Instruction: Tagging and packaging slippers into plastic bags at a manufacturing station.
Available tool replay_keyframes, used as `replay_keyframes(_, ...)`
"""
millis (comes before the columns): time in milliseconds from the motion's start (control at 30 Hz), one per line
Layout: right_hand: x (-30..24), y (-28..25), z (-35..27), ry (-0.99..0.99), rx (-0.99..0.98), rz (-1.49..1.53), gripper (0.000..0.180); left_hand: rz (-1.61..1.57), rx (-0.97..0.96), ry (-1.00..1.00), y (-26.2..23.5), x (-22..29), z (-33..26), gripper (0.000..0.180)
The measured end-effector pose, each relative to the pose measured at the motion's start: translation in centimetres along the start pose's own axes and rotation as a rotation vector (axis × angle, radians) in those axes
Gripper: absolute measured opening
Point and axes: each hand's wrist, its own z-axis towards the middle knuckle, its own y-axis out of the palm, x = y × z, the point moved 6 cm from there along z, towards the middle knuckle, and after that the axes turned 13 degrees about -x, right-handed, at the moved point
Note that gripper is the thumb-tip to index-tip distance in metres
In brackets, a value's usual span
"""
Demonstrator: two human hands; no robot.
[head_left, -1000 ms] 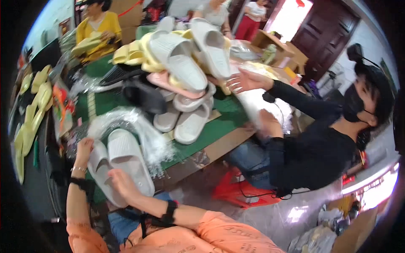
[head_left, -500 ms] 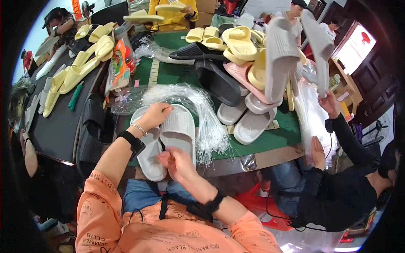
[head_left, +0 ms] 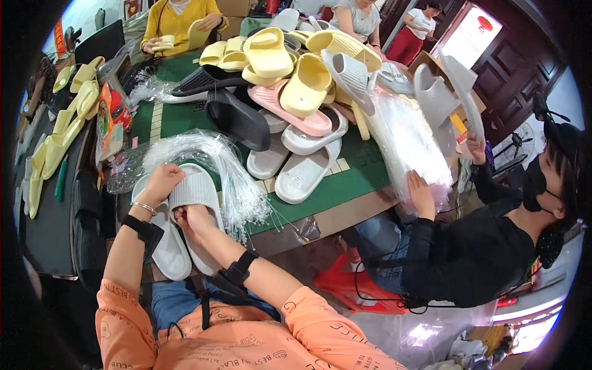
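A pair of light grey slide slippers, the left one [head_left: 170, 250] and the right one [head_left: 200, 185], lies side by side at the table's front edge, toes away from me. Over the inner side of the straps my left hand [head_left: 165, 181] is closed, fingertips pinched together; anything between them is too small to make out. My right hand [head_left: 195, 221] is at the foot opening of the right slipper, its curled fingers partly under the strap. Just beyond the slippers spreads a bundle of thin clear plastic tag loops [head_left: 225, 166] in a clear bag.
A pile of yellow slippers [head_left: 268, 52], a pink slipper [head_left: 317, 123], black slippers [head_left: 237, 120] and grey slippers [head_left: 302, 179] fills the table's middle. On the right, a co-worker [head_left: 487, 240] holds a grey slipper [head_left: 462, 92] beside clear plastic bags [head_left: 410, 142]. Another person [head_left: 179, 28] handles slippers opposite.
The view has turned right, so the table appears further left. My left fingers have closed into a pinch over the straps. My right hand has moved forward to the right slipper's opening, fingers curling.
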Motion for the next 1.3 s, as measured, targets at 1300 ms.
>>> replay_keyframes(1300,-6.8,7.1,4.5,-0.306,-0.131,-1.552,0.014,-0.699,0.154,0.181,-1.5,-0.4,-2.0,0.051)
